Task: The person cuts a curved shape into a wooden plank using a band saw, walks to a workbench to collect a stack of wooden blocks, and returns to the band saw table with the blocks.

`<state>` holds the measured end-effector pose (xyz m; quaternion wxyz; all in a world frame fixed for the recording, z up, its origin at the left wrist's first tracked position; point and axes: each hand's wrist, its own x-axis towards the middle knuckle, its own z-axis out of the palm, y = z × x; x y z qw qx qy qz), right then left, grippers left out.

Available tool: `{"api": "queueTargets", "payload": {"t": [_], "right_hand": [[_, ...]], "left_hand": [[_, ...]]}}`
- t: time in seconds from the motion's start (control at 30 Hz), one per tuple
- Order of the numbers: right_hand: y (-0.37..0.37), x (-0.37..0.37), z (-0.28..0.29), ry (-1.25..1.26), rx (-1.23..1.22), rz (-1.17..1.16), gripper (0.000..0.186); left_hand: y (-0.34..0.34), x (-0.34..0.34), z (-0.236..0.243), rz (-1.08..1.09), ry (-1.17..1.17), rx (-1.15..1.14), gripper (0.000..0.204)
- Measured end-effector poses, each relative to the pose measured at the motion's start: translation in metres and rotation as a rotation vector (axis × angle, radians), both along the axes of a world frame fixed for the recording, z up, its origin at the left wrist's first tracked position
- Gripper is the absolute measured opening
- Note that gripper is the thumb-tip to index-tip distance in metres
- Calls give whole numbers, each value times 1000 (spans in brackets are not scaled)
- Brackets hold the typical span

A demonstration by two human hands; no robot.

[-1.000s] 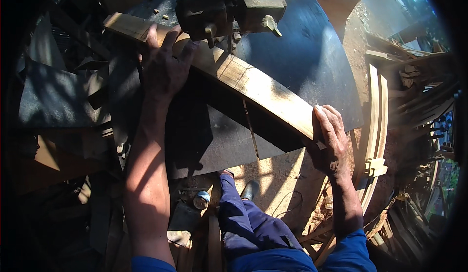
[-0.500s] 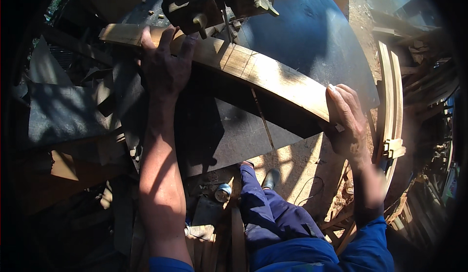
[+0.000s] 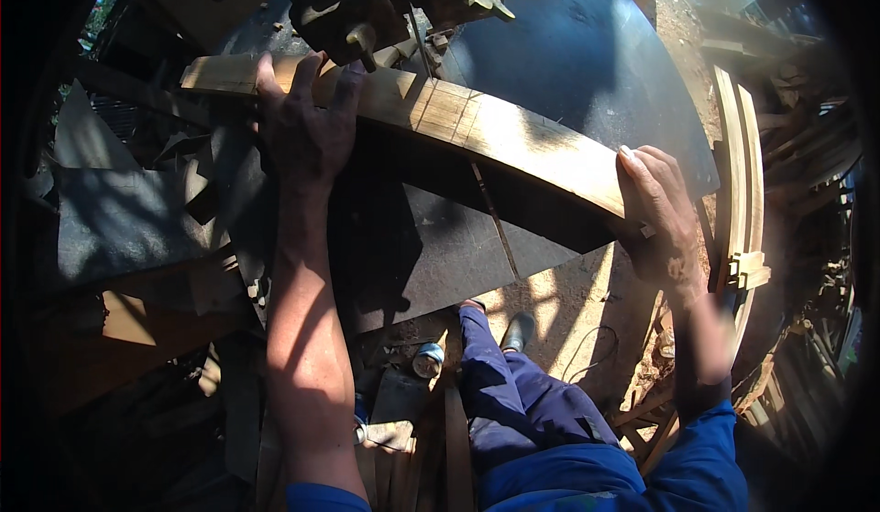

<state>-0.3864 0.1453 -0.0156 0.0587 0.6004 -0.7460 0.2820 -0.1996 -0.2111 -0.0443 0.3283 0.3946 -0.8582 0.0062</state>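
The dark bench (image 3: pixel 587 63) carries a long wooden plank (image 3: pixel 513 136) lying across it under the saw guide (image 3: pixel 367 17). Left hand (image 3: pixel 307 127) presses flat on the plank's far end, steadying it; right hand (image 3: pixel 655 205) grips the near end.

The left hand (image 3: pixel 307 127) covers part of the curved wooden board (image 3: pixel 477 127), so the wood beneath the palm cannot be seen. The right hand (image 3: pixel 662 214) hides the board's near end. The saw blade (image 3: pixel 420 43) is too thin to judge where it meets the wood. The right forearm is blurred. The timber pile (image 3: pixel 797 72) at the right rim is indistinct. The lower left lies in deep shadow, contents unreadable.
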Motion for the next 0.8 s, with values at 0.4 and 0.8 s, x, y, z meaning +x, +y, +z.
{"api": "queueTargets", "payload": {"t": [0.4,0.8], "right_hand": [[-1,-2,6,-18,35,-20,84],[-2,-4,3,-21,17,-16,83]], "left_hand": [[-4,3,-4,-24,-115,-122,58],[2,3,-3,-17,35,-22,58]]}}
